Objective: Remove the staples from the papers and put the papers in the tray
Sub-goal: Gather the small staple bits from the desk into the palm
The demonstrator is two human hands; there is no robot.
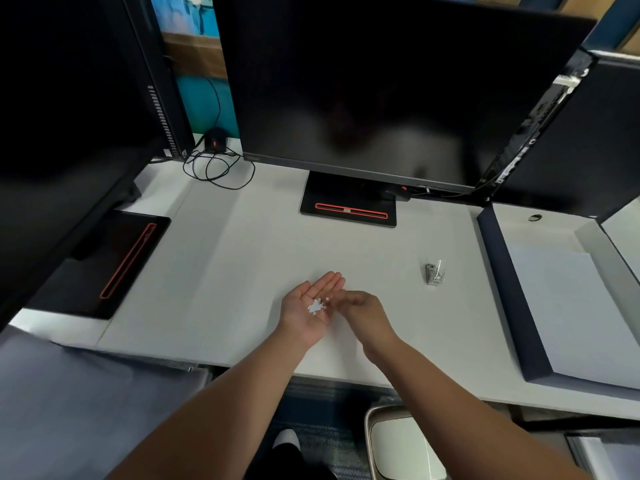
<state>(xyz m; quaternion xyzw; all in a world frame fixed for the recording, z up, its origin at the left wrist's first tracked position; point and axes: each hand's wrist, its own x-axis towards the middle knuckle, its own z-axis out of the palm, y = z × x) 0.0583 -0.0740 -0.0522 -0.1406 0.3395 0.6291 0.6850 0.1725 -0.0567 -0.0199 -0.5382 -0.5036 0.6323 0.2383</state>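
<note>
Left hand [306,311] — flat, palm up, likely a dish gathering white bits [316,305] for disposal.
Right hand [362,308] — fingertips at that palm; whether pinching, cannot tell.
Remover [435,271] — set aside on desk [242,254].
Papers [568,313] — lying in tray [502,289], right.

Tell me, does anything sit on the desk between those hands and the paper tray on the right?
Only the small staple remover, standing on the white desk roughly midway between the right hand and the tray. Nothing else visible lies in that stretch.
</note>
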